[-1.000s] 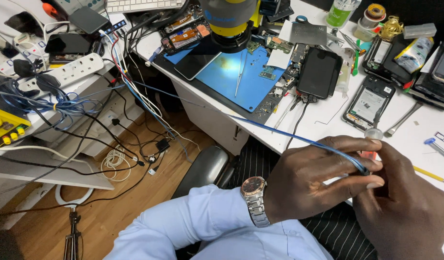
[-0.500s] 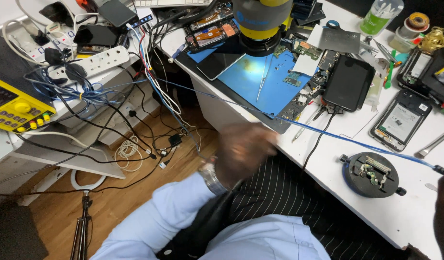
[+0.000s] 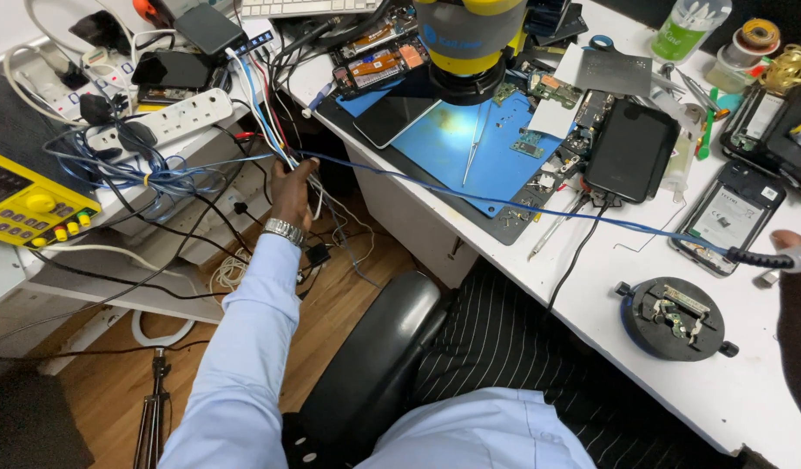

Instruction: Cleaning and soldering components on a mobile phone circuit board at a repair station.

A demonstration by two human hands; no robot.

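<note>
My left hand (image 3: 293, 188) reaches out to the left over the floor and grips a bundle of hanging cables (image 3: 270, 130) next to the desk's edge; a wristwatch (image 3: 284, 230) shows at the cuff of the light blue sleeve. A blue cable (image 3: 522, 207) runs from that bundle across the desk to the right. My right hand (image 3: 795, 287) is at the right edge of the view and holds the tool end of that blue cable (image 3: 765, 259). A round black holder (image 3: 675, 318) with a small board lies on the white desk below it.
A microscope head (image 3: 470, 43) lights a blue work mat (image 3: 478, 148) with tweezers. Opened phones (image 3: 726, 217) and a dark phone (image 3: 630, 149) lie on the desk. A power strip (image 3: 170, 117) and yellow instrument (image 3: 27, 204) sit left. A black chair (image 3: 374, 365) is under me.
My left hand left the right hand, swung out to the left and took hold of the hanging cables. The view shifted so the right hand slid to the frame's right edge.
</note>
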